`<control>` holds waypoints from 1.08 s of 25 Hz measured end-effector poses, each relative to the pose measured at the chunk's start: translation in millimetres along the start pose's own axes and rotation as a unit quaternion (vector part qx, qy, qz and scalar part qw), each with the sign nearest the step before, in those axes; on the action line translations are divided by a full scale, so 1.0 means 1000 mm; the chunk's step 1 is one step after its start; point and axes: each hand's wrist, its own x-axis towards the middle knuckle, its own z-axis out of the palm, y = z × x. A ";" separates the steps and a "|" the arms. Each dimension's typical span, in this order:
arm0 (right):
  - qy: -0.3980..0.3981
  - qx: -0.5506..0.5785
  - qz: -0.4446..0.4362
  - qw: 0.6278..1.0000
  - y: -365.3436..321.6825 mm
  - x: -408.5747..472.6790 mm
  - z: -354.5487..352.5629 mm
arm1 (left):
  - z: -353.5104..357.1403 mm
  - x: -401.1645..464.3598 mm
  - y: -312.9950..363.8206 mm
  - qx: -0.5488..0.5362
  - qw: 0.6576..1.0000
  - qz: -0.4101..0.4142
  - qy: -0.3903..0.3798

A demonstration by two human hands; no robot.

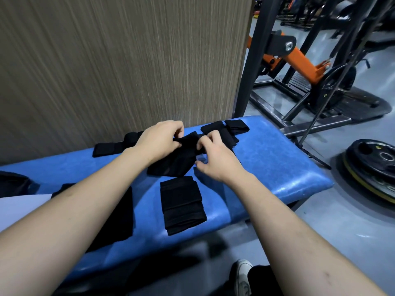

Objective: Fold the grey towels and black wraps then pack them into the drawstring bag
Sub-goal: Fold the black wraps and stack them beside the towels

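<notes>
Here both hands work one black wrap (177, 161) at the middle of the blue padded worktop (277, 167): the left hand (159, 142) pinches its upper edge, the right hand (215, 161) pinches it alongside. A folded wrap (181, 204) lies just nearer, apart from them.

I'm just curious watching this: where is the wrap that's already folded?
The folded black wrap lies on the blue bench near its front edge, between the person's forearms, just in front of the wrap being folded.
</notes>
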 end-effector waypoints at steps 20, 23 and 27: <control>-0.113 0.320 0.084 0.937 -0.017 0.004 0.003 | -0.022 -0.031 -0.015 -0.184 0.961 0.152 0.138; -0.093 0.305 0.083 0.944 -0.019 0.006 0.004 | -0.027 -0.033 -0.013 -0.199 0.955 0.168 0.141; -0.060 0.260 0.074 0.961 -0.025 0.006 0.001 | -0.031 -0.037 -0.015 -0.190 0.958 0.170 0.130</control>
